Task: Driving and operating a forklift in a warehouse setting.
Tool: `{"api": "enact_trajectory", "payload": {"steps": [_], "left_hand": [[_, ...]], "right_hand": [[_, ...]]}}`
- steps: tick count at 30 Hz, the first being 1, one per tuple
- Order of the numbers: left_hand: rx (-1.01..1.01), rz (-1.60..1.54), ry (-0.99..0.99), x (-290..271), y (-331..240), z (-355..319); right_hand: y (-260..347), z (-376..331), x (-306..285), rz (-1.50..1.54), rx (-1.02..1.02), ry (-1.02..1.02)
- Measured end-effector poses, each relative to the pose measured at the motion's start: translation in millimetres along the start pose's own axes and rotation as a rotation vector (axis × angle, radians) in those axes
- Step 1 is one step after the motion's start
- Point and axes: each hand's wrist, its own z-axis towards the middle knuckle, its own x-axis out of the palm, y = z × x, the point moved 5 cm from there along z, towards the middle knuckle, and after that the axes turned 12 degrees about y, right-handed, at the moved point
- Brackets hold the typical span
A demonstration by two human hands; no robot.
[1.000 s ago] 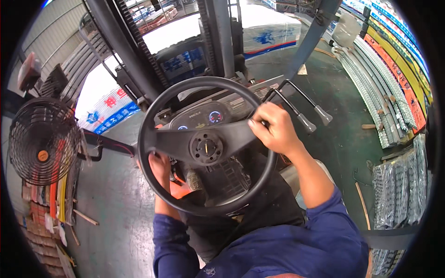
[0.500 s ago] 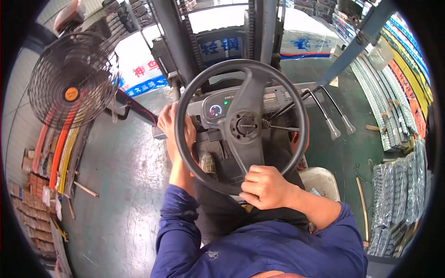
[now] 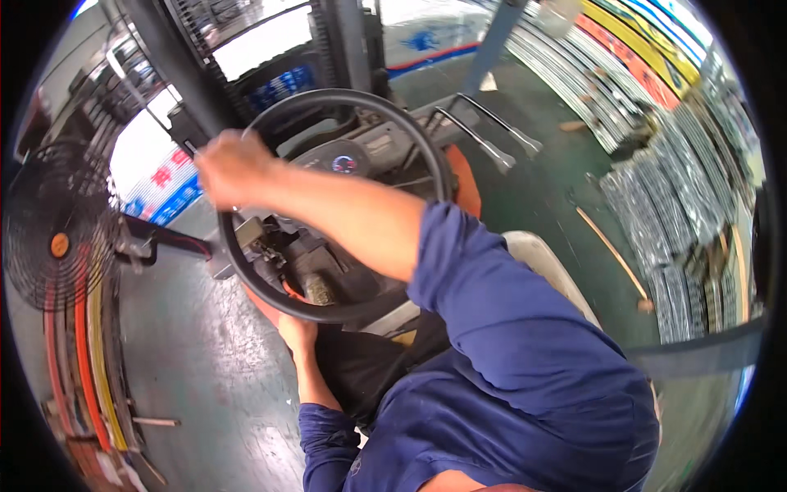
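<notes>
Steering wheel (image 3: 344, 205) tilts toward the person; right hand (image 3: 234, 168) grips its upper-left rim.

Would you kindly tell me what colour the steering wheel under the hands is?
The steering wheel is black, rim and spokes alike; the head view shows it best.

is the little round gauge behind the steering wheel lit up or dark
Lit. The round gauge glows blue with a red spot, seen through the steering wheel, just above the forearm of the right hand.
</notes>
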Motion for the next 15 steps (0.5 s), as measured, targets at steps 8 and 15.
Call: {"api": "enact_trajectory", "payload": {"steps": [8, 15], "left_hand": [[0.062, 0.021, -0.091, 13, -20, -11], [0.005, 0.020, 0.024, 21, -38, -1]], "right_hand": [[-146, -192, -143, -0.119, 0.382, -0.198], [22, -309, -98, 0.157, 0.042, 0.029]]}}
